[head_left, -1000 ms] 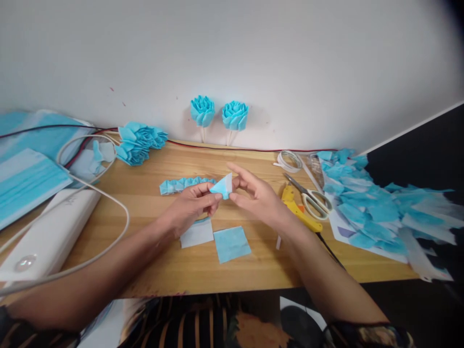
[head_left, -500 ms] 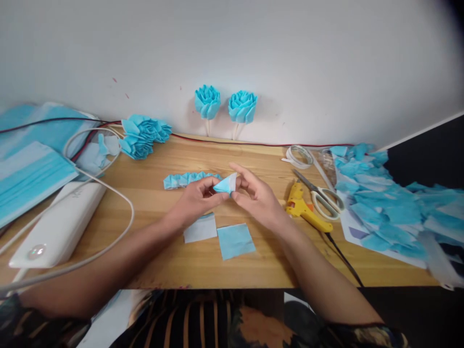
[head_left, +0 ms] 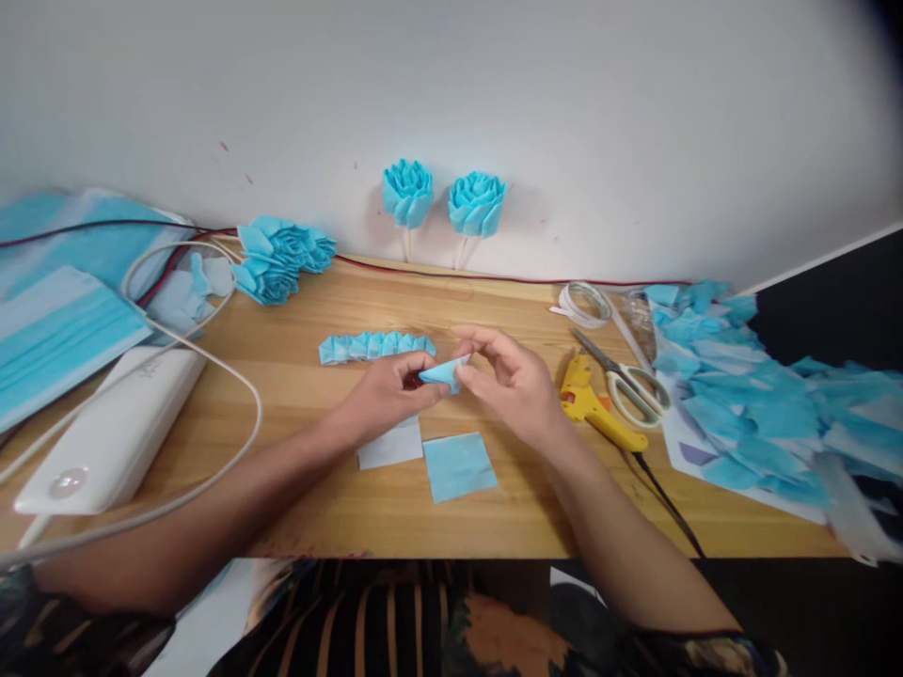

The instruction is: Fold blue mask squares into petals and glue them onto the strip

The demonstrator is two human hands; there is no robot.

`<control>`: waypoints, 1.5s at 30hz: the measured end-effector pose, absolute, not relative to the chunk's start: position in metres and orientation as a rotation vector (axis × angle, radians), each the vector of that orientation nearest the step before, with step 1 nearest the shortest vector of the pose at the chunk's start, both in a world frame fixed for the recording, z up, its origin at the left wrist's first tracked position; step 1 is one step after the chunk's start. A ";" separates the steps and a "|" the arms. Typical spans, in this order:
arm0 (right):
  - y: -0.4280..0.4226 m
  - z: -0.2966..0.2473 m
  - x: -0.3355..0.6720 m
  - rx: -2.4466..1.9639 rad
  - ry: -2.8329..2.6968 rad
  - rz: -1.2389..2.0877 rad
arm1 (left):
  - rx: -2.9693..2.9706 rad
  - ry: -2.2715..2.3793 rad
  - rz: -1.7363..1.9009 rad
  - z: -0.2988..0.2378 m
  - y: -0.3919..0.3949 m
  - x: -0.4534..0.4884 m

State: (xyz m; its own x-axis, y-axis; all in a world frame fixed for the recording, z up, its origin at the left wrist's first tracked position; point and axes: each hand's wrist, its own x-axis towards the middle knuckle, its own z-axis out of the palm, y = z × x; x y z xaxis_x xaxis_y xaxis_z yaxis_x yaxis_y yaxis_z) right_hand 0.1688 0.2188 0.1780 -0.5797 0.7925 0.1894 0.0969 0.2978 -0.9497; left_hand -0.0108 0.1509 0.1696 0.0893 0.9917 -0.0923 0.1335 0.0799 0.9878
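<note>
Left fingers (head_left: 419, 360) and right fingers (head_left: 477, 380) pinch a folded blue piece (head_left: 444, 373).

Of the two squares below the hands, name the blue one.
The right square, wholly visible; the left square, partly hidden by the left hand, looks white.

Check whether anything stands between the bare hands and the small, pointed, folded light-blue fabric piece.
Nothing visible does: the left hand and right hand both touch the folded light-blue fabric piece directly, at opposite ends.
</note>
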 end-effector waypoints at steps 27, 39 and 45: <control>0.225 0.182 0.176 -0.873 -2.025 0.765 | 0.903 1.164 1.149 0.161 0.154 -0.014; 0.209 0.204 0.327 -1.389 -2.692 0.049 | 0.788 1.164 1.167 0.160 0.151 -0.013; 0.220 0.167 0.328 -1.402 -2.704 -0.022 | 0.794 1.112 1.177 0.160 0.150 -0.011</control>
State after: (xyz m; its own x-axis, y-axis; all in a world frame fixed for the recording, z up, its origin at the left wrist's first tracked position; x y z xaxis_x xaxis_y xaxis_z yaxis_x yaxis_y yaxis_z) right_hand 0.3278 0.2198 0.1668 -0.5726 0.8147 0.0911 0.8161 0.5771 -0.0310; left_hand -0.0113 0.1498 0.1599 0.0081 0.9692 -0.2462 -0.3012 0.2372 0.9236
